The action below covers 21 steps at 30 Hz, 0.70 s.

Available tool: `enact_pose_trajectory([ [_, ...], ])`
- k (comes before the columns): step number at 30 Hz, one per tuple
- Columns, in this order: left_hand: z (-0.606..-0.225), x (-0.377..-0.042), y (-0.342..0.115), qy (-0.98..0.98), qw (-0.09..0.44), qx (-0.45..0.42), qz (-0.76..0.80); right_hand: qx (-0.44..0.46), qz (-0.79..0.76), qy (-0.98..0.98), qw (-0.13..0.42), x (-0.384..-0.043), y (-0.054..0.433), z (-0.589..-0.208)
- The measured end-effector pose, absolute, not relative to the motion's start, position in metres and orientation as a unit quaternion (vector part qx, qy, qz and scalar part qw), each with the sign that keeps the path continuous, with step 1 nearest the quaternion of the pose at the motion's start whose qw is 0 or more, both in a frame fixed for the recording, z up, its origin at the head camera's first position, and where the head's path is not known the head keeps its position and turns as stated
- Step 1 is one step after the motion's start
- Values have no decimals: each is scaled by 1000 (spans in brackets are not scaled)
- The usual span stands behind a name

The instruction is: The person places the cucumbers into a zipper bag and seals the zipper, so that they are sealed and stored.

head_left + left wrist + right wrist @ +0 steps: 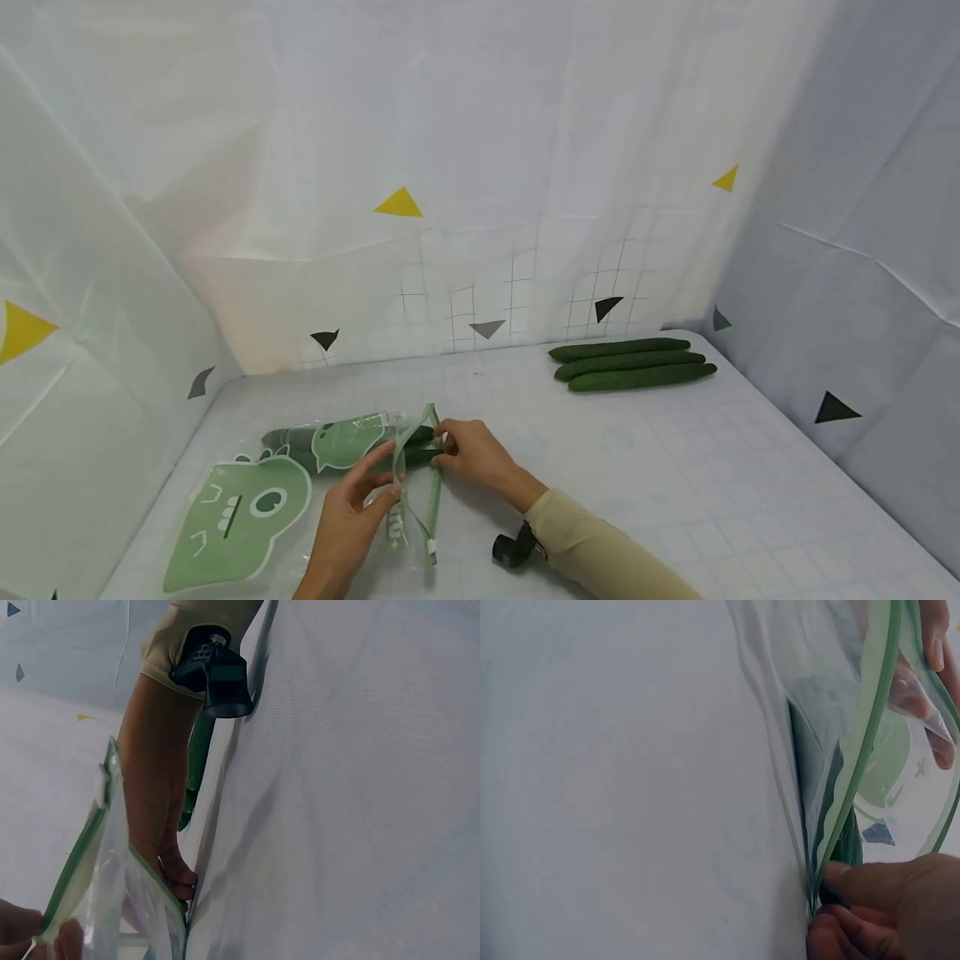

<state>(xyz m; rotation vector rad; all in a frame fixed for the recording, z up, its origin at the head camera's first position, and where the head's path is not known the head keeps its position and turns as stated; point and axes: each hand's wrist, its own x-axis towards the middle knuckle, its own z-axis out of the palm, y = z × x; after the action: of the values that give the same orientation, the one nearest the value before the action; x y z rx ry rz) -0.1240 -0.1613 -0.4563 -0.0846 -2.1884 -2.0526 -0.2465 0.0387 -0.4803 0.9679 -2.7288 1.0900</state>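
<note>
A clear zip bag (348,442) with a green cartoon print lies on its side, its green-edged mouth spread wide towards the right. Dark green cucumbers (420,457) show inside, their ends near the opening. My left hand (356,508) holds one lip of the mouth between thumb and fingers. At the opposite lip, down by the table, my right hand (476,454) pinches the green rim (870,742), close to the cucumber ends. The right fingertips partly hide those ends.
A second bag (240,525) with a green monster face lies flat at the left. Three cucumbers (637,364) lie side by side at the back right of the white table (600,467). A black wrist camera (513,547) hangs under the right sleeve. White sheets enclose the table.
</note>
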Motion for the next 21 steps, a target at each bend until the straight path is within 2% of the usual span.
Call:
enact_pose_trajectory([
  [21,-458,-126,-160,-731,68,-22,-679,343,357,-869,16,-247,37,-489],
])
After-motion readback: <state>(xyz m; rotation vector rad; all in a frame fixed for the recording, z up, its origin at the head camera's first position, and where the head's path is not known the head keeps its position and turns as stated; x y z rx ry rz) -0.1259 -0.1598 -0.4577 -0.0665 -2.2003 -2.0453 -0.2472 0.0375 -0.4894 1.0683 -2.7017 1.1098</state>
